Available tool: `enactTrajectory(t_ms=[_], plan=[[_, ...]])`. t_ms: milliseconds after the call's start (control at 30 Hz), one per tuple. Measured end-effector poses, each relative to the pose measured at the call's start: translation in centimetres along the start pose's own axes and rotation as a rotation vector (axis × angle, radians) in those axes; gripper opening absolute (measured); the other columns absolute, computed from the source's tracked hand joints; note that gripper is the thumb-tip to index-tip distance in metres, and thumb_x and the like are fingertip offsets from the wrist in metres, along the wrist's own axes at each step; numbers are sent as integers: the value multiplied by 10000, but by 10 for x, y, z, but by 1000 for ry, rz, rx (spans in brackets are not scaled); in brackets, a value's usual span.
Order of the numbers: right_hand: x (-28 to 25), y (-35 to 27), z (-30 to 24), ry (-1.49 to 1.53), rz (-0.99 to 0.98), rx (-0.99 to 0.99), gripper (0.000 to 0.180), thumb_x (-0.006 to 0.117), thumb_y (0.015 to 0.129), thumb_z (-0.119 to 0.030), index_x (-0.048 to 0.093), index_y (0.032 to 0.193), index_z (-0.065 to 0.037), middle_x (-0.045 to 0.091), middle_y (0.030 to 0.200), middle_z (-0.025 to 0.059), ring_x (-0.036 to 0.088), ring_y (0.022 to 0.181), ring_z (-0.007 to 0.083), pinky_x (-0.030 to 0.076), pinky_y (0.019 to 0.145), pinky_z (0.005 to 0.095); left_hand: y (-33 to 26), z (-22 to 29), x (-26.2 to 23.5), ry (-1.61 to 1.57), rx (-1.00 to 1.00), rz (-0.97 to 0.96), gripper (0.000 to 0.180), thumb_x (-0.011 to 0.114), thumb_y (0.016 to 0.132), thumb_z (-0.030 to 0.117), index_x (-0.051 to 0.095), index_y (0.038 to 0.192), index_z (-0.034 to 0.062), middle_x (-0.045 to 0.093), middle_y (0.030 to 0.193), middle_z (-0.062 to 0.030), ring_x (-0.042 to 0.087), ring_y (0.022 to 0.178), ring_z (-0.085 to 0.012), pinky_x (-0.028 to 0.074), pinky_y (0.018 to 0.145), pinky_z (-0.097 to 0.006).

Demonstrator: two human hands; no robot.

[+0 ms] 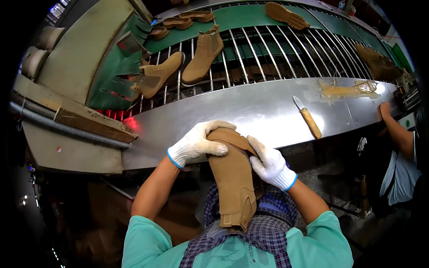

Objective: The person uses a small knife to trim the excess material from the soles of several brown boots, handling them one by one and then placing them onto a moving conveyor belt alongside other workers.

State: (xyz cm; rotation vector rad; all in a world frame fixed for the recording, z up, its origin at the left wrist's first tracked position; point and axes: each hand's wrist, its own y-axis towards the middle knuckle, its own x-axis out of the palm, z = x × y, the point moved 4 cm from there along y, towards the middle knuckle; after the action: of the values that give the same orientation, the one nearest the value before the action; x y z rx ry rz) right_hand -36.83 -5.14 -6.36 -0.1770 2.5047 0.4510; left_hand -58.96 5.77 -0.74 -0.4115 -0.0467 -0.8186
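Note:
A tan ankle boot (230,183) is held between my gloved hands at the near edge of the metal bench, its shaft pointing down toward my lap. A brown sole (232,137) lies along the boot's toe end. My left hand (199,144) is closed around the left side of the toe, thumb across the upper and fingers over the far end. My right hand (269,164) grips the right side along the sole's edge; some of its fingers are hidden behind the boot. Both hands wear white knit gloves with blue cuffs.
A knife with a wooden handle (310,123) lies on the metal bench (250,111). Beyond it, a roller conveyor (268,53) carries two tan boots (203,56) and several loose soles (286,15). A wooden-edged panel (94,125) stands at left. Another person's arm (397,134) reaches in at right.

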Motion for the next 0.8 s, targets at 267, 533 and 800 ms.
enactTrajectory(t_ms=[267, 533, 800], plan=[[-7, -10, -33, -51, -97, -52, 697, 708, 885, -69, 478, 1540, 1, 709, 1136, 245, 757, 928, 401, 644, 792, 434, -21, 5, 1, 105, -25, 23, 950, 1017, 677, 337, 605, 1450, -31, 716, 1279, -127, 684, 1174, -212, 541, 1068, -370], [-2, -22, -19, -46, -130, -35, 720, 706, 886, 1, 461, 1563, 2, 702, 1196, 246, 755, 998, 408, 638, 867, 419, -2, -20, -2, 33, 13, -1, 939, 1005, 713, 332, 581, 1457, -53, 689, 1320, -140, 672, 1210, -234, 528, 1100, -388], [-23, 10, -34, -176, -54, -80, 648, 697, 890, -90, 508, 1498, 33, 663, 1318, 292, 718, 1137, 433, 619, 961, 469, -4, 19, 8, 90, 25, 2, 851, 1001, 739, 284, 613, 1419, -51, 697, 1305, -137, 663, 1211, -210, 533, 1088, -371]])
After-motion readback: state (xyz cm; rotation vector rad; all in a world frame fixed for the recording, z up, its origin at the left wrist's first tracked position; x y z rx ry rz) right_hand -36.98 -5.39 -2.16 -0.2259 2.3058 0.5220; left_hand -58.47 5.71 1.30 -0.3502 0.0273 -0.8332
